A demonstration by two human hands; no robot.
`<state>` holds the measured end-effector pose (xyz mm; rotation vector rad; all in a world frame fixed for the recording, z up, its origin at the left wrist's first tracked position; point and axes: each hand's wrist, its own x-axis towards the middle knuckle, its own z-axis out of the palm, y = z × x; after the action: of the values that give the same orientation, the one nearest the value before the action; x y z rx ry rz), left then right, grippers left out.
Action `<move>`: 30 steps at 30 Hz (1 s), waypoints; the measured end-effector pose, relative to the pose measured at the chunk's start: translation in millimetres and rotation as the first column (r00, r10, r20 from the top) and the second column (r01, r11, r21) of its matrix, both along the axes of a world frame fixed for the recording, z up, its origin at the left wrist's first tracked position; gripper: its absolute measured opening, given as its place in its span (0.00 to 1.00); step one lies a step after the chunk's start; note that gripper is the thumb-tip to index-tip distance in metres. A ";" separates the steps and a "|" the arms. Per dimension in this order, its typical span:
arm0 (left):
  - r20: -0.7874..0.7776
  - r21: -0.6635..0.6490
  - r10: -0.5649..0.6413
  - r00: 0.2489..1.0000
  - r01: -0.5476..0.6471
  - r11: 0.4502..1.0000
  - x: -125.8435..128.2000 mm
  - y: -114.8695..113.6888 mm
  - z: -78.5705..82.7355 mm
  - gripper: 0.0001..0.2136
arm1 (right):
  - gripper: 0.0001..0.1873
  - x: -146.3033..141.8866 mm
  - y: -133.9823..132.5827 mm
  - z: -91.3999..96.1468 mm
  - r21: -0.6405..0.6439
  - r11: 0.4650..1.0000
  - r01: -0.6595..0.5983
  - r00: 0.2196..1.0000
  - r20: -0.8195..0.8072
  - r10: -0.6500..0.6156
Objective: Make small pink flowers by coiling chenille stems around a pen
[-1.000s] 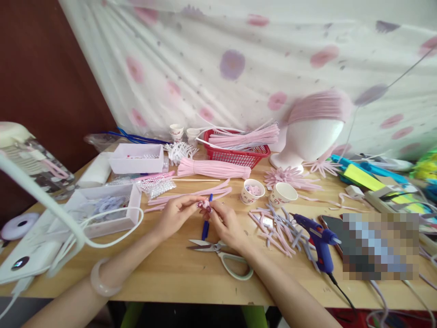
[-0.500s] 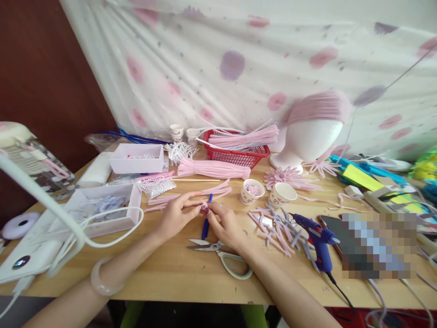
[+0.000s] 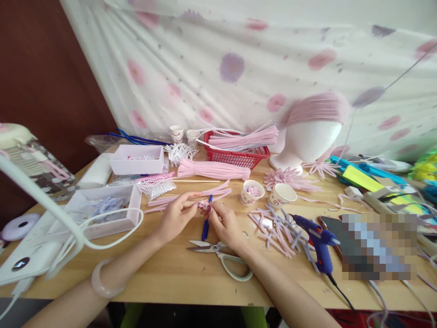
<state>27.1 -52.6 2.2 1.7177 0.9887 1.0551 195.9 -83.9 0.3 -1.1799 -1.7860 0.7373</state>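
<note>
My left hand pinches one side of a small curled piece of pink pipe cleaner. The fingertips of my right hand are closed on its other side, so the piece is held between both hands above the table. Under it lies a blue pen, partly covered by the fingers. Scissors with pale handles rest by my right wrist, blades pointing left. Cut pink and grey pipe cleaner pieces are scattered right of my right hand. Behind them stand a paper cup with pink pieces and another paper cup.
A blue glue gun with its cord lies at right beside a phone. Behind are a pipe cleaner bundle, a red basket and a foam head. White trays and a white cable occupy the left.
The pink piece shows more between my fingertips, and my right fingers have shifted slightly to the right. Nothing else on the table has moved.
</note>
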 end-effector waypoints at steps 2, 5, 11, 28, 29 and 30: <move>0.026 -0.042 -0.009 1.000 0.010 0.999 0.9 -0.3 -1.0 0.15 | 0.14 0.3 -0.2 0.3 -0.019 1.000 -0.010 1.000 -0.010 0.010; -0.004 -0.010 -0.060 0.998 0.060 0.998 2.5 -2.3 -2.7 0.14 | 0.11 1.3 0.0 -1.5 -0.021 1.000 -0.007 1.000 0.011 0.007; -0.240 0.385 -0.056 0.969 0.148 0.911 1.2 -4.3 -4.6 0.14 | 0.10 1.5 1.5 -6.3 0.057 0.994 0.096 0.985 0.141 -0.103; -0.521 0.816 0.334 0.786 0.343 0.465 -9.5 -6.2 4.1 0.12 | 0.09 -4.4 -6.9 -8.5 0.158 0.984 0.083 0.970 0.212 -0.116; -0.526 0.818 0.352 0.775 0.346 0.460 -8.6 -6.7 4.0 0.12 | 0.09 -5.1 -7.2 -9.1 0.150 0.985 0.083 0.974 0.198 -0.113; -0.533 0.816 0.369 0.761 0.349 0.460 -7.5 -7.3 3.7 0.12 | 0.10 -5.8 -7.4 -9.8 0.142 0.986 0.084 0.976 0.187 -0.110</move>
<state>19.6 -59.9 5.9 3.1829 0.8571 1.0578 190.1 -91.3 -9.4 -1.2738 -1.8904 0.4505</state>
